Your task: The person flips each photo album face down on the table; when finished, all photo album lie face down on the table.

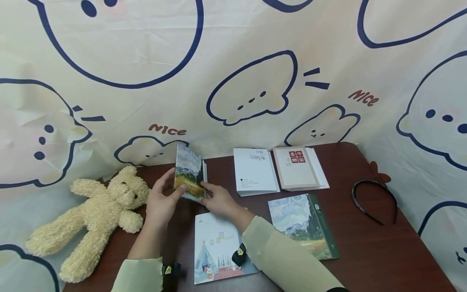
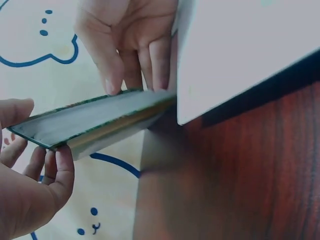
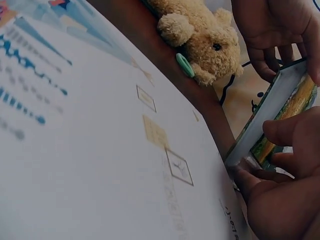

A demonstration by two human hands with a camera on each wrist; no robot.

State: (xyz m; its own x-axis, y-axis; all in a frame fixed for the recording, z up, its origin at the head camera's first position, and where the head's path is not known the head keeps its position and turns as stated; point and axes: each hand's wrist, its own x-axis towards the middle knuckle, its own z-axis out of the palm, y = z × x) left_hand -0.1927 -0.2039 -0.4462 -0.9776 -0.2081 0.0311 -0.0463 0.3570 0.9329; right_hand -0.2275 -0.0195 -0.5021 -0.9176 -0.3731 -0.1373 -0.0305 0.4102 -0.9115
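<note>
Near the back edge of the table, both hands hold up a small book-like item with a landscape painting on its front (image 1: 189,172). My left hand (image 1: 162,205) grips its left side, thumb on the painted face. From the right, my right hand (image 1: 220,200) pinches its lower right edge. The left wrist view shows a pale band between the dark green edges of this landscape item (image 2: 100,117); whether that is pages or an inside cannot be told. Below the hands lies a white booklet with a tent drawing (image 1: 208,247), partly covered by the right forearm.
Two pale booklets, one with grey lettering (image 1: 253,170) and one with red characters (image 1: 293,168), stand at the back. A green-edged landscape folder (image 1: 295,223) lies right of centre. A teddy bear (image 1: 98,213) lies at the left, a black headband (image 1: 359,202) at the right.
</note>
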